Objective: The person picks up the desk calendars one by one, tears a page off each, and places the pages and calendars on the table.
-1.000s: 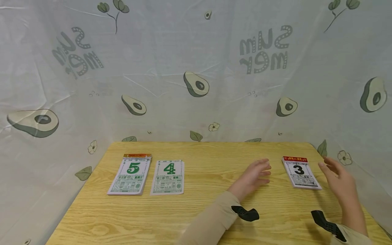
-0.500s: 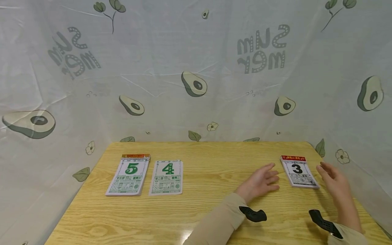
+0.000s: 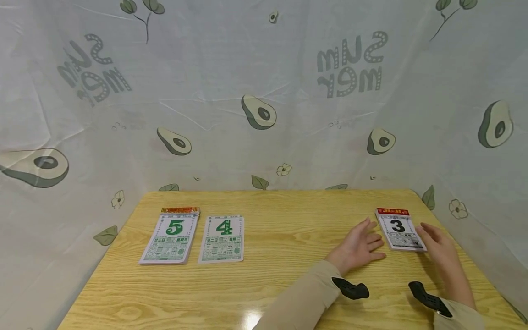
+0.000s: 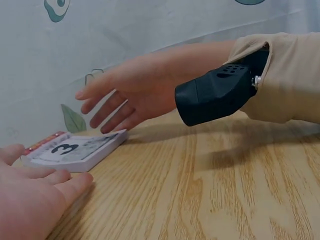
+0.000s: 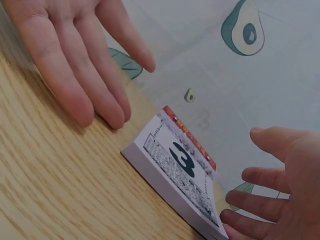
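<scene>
A small tear-off calendar pad with a red header and a black 3 lies at the table's right. Just left of it, my left hand has its fingers extended, palm facing the pad. My right hand is along the pad's right edge, thumb and fingers loosely bent. In the right wrist view the pad stands between my left hand and right hand. Right fingertips are close to its edge; contact cannot be told. The left wrist view shows my right hand beyond the pad.
A thicker calendar pad with a green 5 lies at the table's left. Beside it is a sheet with a green 4. A wood-grain table carries them, and an avocado-print curtain hangs behind.
My left hand has moved right toward the pad with the 3. My right hand has come in leftward, closer to the pad's right edge. The pads and the sheet lie as before.
</scene>
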Available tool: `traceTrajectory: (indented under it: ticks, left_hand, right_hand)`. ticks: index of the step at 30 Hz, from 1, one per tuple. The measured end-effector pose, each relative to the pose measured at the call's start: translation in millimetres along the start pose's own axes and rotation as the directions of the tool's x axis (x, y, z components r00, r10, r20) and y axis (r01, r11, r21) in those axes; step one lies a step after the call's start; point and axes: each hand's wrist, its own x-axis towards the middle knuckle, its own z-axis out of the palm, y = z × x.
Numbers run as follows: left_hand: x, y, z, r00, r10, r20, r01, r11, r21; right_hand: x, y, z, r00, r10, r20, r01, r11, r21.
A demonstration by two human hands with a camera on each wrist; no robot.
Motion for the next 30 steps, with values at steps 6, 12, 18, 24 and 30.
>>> traceTrajectory:
  ticks: [6,12,18,24,30]
  left_hand:
    - [3.1,-3.4,5.1,1.0,-0.007,0.011,0.007,1.0,-0.01]
    - [7.1,-7.7,6.9,1.0,-0.013,0.019,0.013,1.0,-0.009]
    - [8.0,-9.8,8.3,1.0,-0.016,-0.013,0.016,1.0,-0.005]
    - [5.6,-8.6,10.9,0.999,-0.015,-0.041,0.015,1.0,0.007]
    - [2.0,-6.0,12.6,0.999,-0.006,-0.053,0.008,0.999,0.031]
  right_hand:
    - [3,0,3.0,1.0,0.027,-0.005,-0.027,1.0,-0.007]
    - [5,5,3.4,1.0,0.027,0.002,-0.027,1.0,-0.007]
    - [4,11,5.8,0.999,0.023,-0.04,-0.022,1.0,0.018]
    - [9,18,5.9,0.995,0.05,-0.086,-0.045,0.997,0.06]
    - [10,19,6.5,0.992,0.057,-0.111,-0.046,0.994,0.096]
